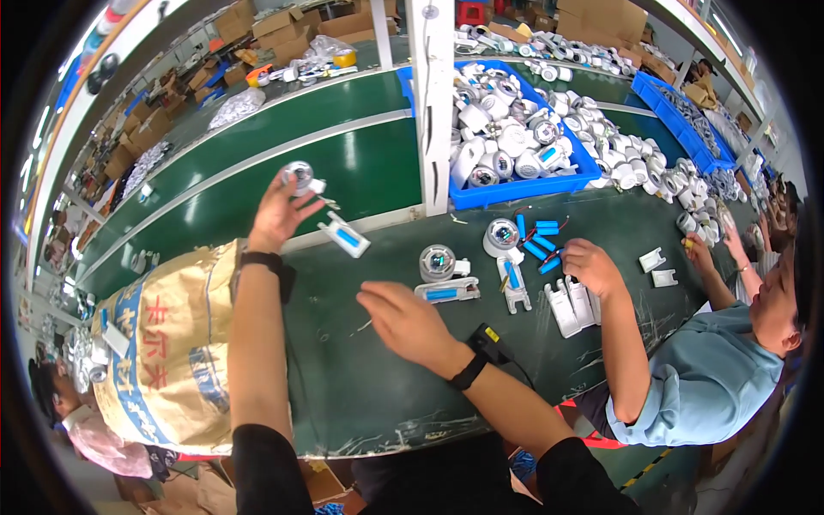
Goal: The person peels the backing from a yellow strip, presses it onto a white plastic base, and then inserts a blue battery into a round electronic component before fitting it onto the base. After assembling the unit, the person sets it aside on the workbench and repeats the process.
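My left hand [279,216] is raised over the table's far left edge and grips a white round-headed device [299,178], like a small bulb camera, between thumb and fingers. A white open housing with a blue battery cell [346,236] hangs beside the hand, apparently joined to the device. My right hand [410,324] is above the table with its fingers stretched leftward and nothing visible in them. Just beyond it sits a similar round device [438,263], with a white housing [448,290] holding a blue cell. Another such device [501,237] stands farther right.
Loose blue cells [539,244] and white housings [570,307] lie near a co-worker's hand [592,268] on the right. A blue bin [524,190] heaped with devices stands behind. A woven sack [172,352] borders the left, before a green conveyor [360,167]. A black box-shaped device [491,342] lies near my right wrist.
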`<state>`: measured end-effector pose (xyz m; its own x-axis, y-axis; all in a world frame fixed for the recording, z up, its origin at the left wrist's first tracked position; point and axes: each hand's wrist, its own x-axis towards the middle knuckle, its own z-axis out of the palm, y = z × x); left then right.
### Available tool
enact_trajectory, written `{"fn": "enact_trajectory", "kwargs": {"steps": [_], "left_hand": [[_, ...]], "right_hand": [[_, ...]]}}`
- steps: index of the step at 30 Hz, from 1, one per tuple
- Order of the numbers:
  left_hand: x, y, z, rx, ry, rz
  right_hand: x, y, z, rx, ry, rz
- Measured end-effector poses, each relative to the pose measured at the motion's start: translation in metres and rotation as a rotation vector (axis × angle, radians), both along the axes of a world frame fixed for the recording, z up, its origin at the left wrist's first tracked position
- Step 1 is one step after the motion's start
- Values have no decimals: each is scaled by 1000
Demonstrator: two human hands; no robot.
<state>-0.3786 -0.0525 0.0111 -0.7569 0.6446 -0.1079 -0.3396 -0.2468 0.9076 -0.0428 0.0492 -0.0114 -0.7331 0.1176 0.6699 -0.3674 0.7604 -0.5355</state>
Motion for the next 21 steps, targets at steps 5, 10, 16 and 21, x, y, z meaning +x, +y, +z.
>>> {"fn": "enact_trajectory", "kwargs": {"steps": [5, 10, 16, 21], "left_hand": [[-96, -8, -41, -212, 85, 245], [-135, -18, -51, -830, 509, 367], [-90, -18, -51, -1238, 1061, 707], [156, 37, 23, -537, 406, -171]], "right_hand": [[1, 14, 19, 17, 34, -120], [14, 67, 44, -59, -110, -514], [4, 70, 3, -163, -439, -424], [10, 78, 4, -183, -193, -341]]}}
